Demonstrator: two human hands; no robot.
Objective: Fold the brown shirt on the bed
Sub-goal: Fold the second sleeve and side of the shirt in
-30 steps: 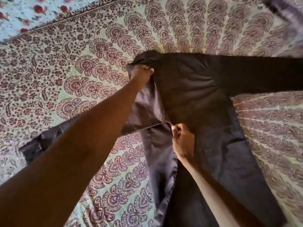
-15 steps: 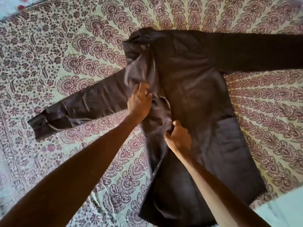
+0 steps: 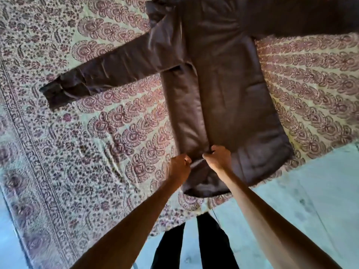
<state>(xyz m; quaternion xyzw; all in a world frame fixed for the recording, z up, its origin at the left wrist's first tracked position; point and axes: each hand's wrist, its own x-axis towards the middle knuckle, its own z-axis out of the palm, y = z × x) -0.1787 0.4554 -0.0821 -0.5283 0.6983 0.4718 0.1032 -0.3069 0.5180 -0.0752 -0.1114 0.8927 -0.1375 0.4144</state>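
The brown shirt (image 3: 229,90) lies spread on the bed, collar away from me and hem toward me. Its left side panel is folded inward as a long strip over the body. One sleeve (image 3: 101,74) stretches out to the left, the other runs off the right edge at the top. My left hand (image 3: 179,166) pinches the folded strip near the hem. My right hand (image 3: 218,158) grips the same fold just beside it, fingers curled into the cloth. The two hands sit close together at the lower end of the fold.
A patterned bedspread (image 3: 81,144) in maroon and pale green covers the bed. The bed's near edge runs diagonally at the lower right, with pale floor (image 3: 310,200) beyond it. My dark trouser legs (image 3: 211,245) stand by the edge.
Both hands have slid down the folded strip from the chest area to near the hem. The view has shifted toward me, so the collar now sits at the top edge.
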